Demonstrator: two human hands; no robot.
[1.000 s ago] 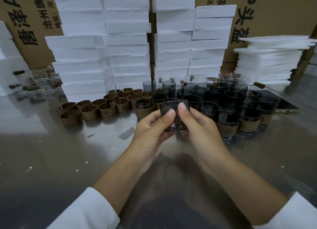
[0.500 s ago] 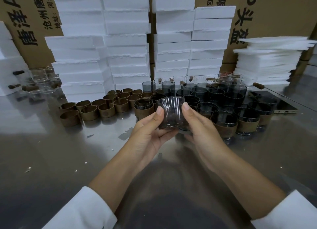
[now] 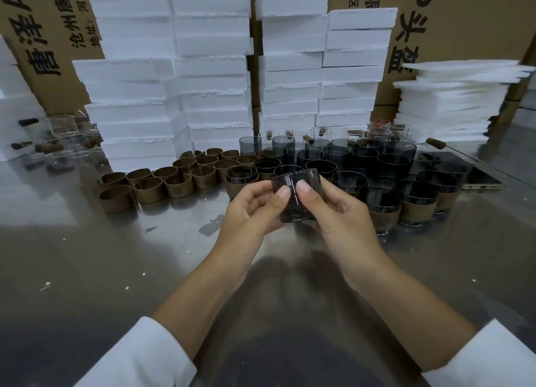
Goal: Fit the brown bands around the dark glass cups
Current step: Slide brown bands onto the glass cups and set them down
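Centre of frame: both hands hold one dark glass cup (image 3: 295,194) above the tabletop (image 3: 87,270). Left hand (image 3: 249,212) and right hand (image 3: 339,212) each curl round its sides, thumbs pressed on the near wall. The held cup is bare. Loose brown bands (image 3: 177,183) stand at centre-left; banded cups (image 3: 380,212) and unbanded dark cups (image 3: 362,157) cluster at centre-right. White foam blocks (image 3: 203,67) are stacked behind.

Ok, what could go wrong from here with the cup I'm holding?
The dark glass cup, with no band on it, is held above the steel table by the left hand and right hand, thumbs on smooth glass; it could slip and break. The crowded cups stand right behind it, so a drop or a wide reach might knock some over.
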